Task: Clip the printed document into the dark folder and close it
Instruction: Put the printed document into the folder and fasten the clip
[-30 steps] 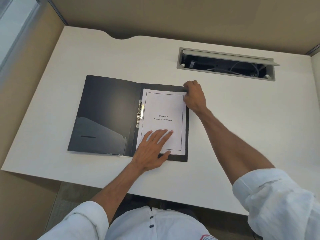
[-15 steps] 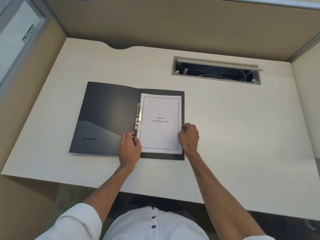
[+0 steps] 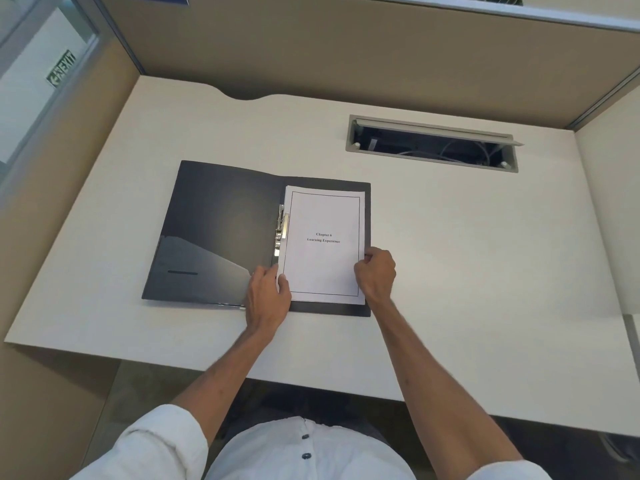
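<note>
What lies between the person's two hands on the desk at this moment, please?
In the head view, the lower part of the printed document spans the gap, with the left hand and right hand gripping its side edges.

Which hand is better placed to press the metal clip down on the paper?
Probably the left hand: it rests at the document's lower left corner, just below the metal clip. The right hand holds the far right edge.
</note>
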